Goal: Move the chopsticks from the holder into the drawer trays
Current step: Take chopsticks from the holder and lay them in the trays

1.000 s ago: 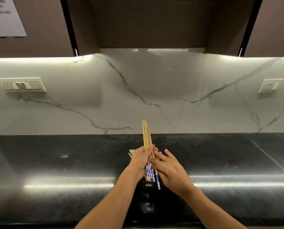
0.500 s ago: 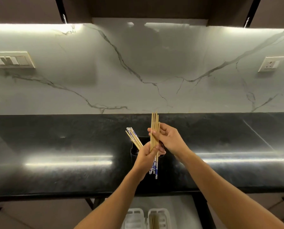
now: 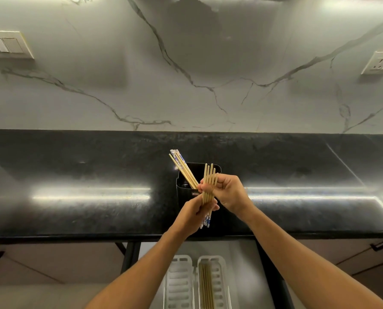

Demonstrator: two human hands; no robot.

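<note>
- Nearest you, bottom centre: open drawer (image 3: 241, 264) below the tabletop edge, two white slotted trays side by side in it.
- Left tray (image 3: 178, 284) shows only its slots; right tray (image 3: 219, 284) has several plain wooden chopsticks (image 3: 206, 286) lying lengthwise.
- Your forearms come in from both lower corners and meet above the front part of the black tabletop (image 3: 74, 197).
- Your left hand (image 3: 193, 215) is closed around the lower part of a bundle of chopsticks (image 3: 209, 188), thumb across the front.
- Your right hand (image 3: 227, 191) is closed on the same bundle higher up, fingers curled round the sticks.
- The bundle stands roughly upright, plain wooden ends fanned slightly at the top, blue-and-white patterned ends sticking out below your left hand.
- Bundle is lifted clear of the holder, in front of it, not in either tray.
- Just behind your hands: black rectangular holder (image 3: 183, 181) standing on the tabletop.
- A second group of chopsticks (image 3: 182, 169) is in the holder, leaning to the upper left, blue-and-white ends up.
- Farther back: white marble backsplash (image 3: 186, 74) with grey veins.
- On it, switch plate (image 3: 6, 44) at far left, wall socket (image 3: 378, 62) at far right.
</note>
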